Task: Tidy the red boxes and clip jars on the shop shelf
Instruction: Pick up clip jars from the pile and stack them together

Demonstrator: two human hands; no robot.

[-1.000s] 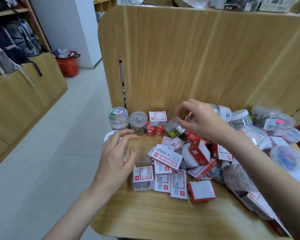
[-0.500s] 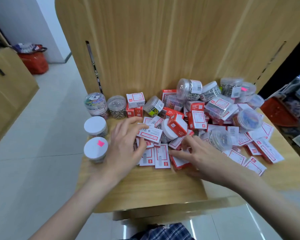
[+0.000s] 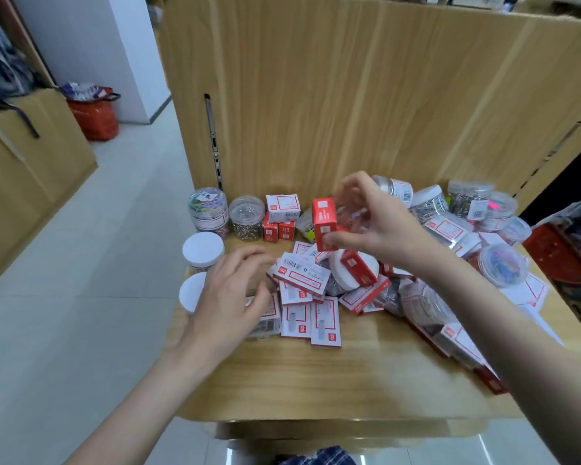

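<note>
A heap of red-and-white boxes point(image 3: 302, 280) and clear clip jars point(image 3: 468, 199) covers the middle and right of the wooden shelf point(image 3: 316, 380). My right hand point(image 3: 376, 226) pinches a small red box point(image 3: 324, 223) and holds it upright above the heap. My left hand point(image 3: 230, 297) hovers with spread, relaxed fingers over the heap's left edge, holding nothing. At the back left stand a jar of coloured clips point(image 3: 208, 209), a jar of silver clips point(image 3: 247, 218) and a short stack of red boxes point(image 3: 280, 218). Two white-lidded jars point(image 3: 202, 250) stand at the left edge.
A tall wooden back panel point(image 3: 349, 95) rises behind the shelf, with a metal slot strip point(image 3: 213, 142) at its left. Left of the shelf lies tiled floor with a red basket point(image 3: 94, 115) and a wooden cabinet point(image 3: 31, 156). Dark goods sit at the right.
My right hand has lifted a red box from the front of the heap and raised it toward the back. My left hand has stayed over the heap's left side.
</note>
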